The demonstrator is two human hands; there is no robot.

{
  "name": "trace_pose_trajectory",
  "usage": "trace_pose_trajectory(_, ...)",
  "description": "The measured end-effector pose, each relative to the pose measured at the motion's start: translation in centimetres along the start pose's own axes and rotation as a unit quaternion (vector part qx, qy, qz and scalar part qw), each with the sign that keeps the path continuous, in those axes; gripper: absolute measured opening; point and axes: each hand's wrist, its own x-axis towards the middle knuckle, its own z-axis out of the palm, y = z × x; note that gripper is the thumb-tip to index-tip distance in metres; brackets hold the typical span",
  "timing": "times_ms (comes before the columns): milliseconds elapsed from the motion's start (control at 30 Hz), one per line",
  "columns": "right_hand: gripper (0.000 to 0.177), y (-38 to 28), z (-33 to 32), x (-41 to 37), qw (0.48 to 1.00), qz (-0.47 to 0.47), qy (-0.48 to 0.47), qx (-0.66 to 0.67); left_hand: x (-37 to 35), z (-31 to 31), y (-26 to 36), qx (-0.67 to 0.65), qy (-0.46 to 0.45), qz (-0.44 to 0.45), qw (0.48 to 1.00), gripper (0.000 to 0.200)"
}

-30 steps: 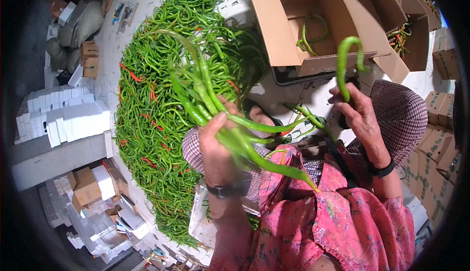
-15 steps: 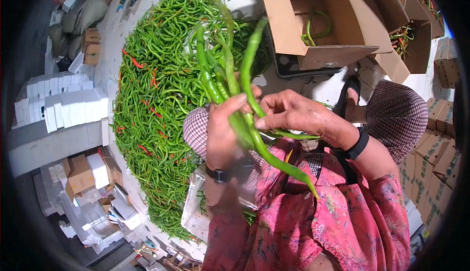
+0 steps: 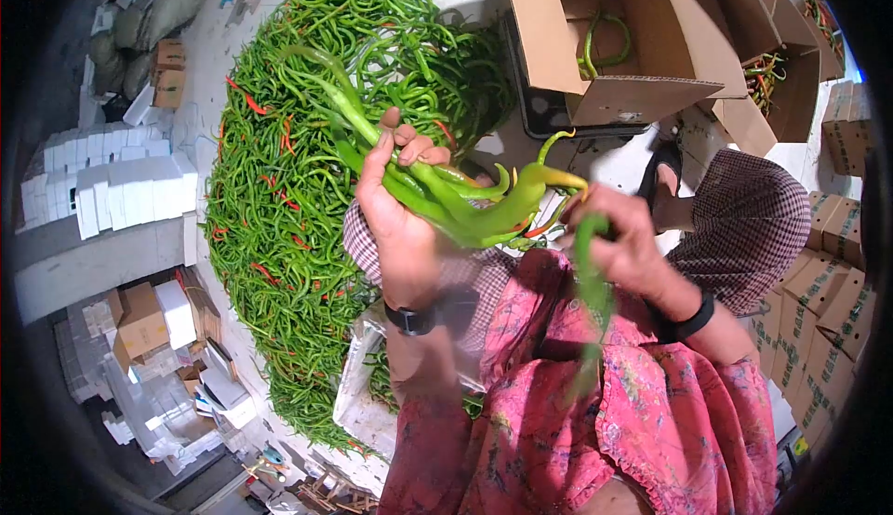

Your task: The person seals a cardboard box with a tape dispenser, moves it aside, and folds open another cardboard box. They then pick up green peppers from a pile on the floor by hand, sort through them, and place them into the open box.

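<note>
My left hand [image 3: 400,203] is wrapped round a bunch of long green peppers [image 3: 474,213], whose ends stick out on both sides of the fist. To its right, my right hand [image 3: 623,245] pinches a green pepper [image 3: 593,292] that hangs down, blurred by motion. The tips of the bunch, one of them yellowish, come close to the right fingers; whether they touch is unclear. Behind and left of my left hand spreads a large heap of green peppers [image 3: 279,264] with a few red ones among them.
An open carton [image 3: 642,101] with a few green peppers inside stands at the upper right, on a black base. More cartons [image 3: 805,329] are stacked at the right. A white foam box [image 3: 363,394] lies below the left forearm. White stacks [image 3: 130,189] are at the left.
My left hand has turned, and its bunch now slants from upper left to lower right. My right hand has moved right and down, away from the left, with a pepper hanging from it.
</note>
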Motion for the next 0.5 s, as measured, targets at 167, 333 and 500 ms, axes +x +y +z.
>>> trace_pose_trajectory(167,0.041,-0.2,5.0,0.1,0.987,-0.085,-0.006,-0.135,0.4,-0.2,0.0,-0.010,0.017,-0.005,1.000,0.030)
trace_pose_trajectory(333,0.037,0.2,5.1,0.5,0.985,-0.087,-0.089,-0.117,0.3,0.0,-0.1,-0.003,0.029,0.014,0.999,0.028)
trace_pose_trajectory(500,0.024,-0.9,-2.3,-0.2,0.903,0.296,-0.184,0.250,0.1,-0.2,0.9,0.064,0.050,0.100,0.992,0.026)
